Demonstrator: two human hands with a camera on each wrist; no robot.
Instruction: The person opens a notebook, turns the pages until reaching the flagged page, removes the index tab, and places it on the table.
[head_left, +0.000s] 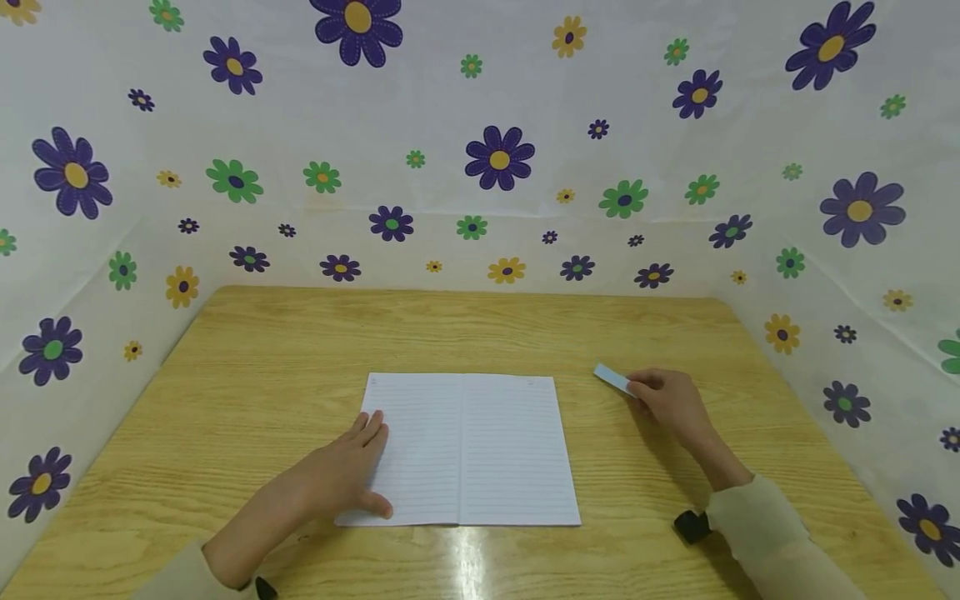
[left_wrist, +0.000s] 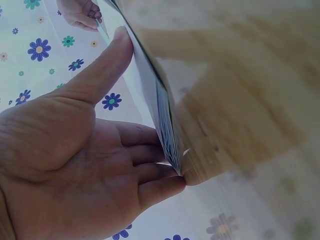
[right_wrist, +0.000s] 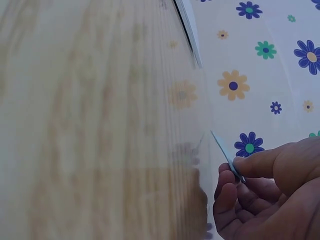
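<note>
An open lined notebook (head_left: 510,450) lies flat on the table, both blank ruled pages facing up. My left hand (head_left: 341,475) rests at its left edge, thumb on the lower part of the left page, fingers extended along the side. In the left wrist view the thumb lies over the paper and the fingers (left_wrist: 162,192) reach past the notebook's page edges (left_wrist: 162,120). To the right of the notebook, my right hand (head_left: 671,408) pinches a small pale blue strip (head_left: 612,378) between thumb and fingers. The strip (right_wrist: 225,154) points away from the hand, apart from the notebook.
The wooden table (head_left: 300,333) has a glossy surface with light reflections. A white cloth with printed flowers (head_left: 420,108) walls it in at the back and both sides. Dark straps or devices (head_left: 692,527) sit at the wrists by the sleeves.
</note>
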